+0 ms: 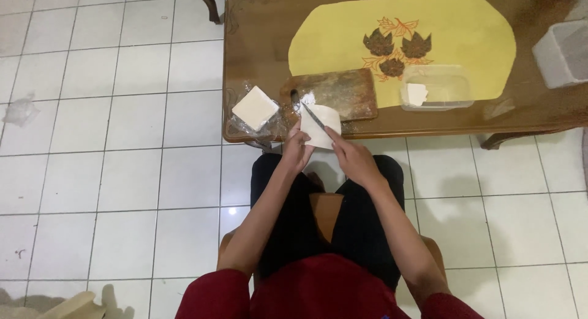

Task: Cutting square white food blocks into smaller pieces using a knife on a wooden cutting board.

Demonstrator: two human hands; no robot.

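Knife tip up-left, diagonal axis

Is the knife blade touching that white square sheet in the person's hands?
Touching: the head view shows the knife lying directly across the white sheet.

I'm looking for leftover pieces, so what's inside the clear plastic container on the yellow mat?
Inside the clear rectangular plastic container, one small white square piece lies at its left end. The rest looks empty; anything under that piece is hidden.

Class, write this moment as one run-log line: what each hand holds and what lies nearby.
left hand: grips white sheet | right hand: holds knife on sheet | nearby: cutting board, white block, plastic container
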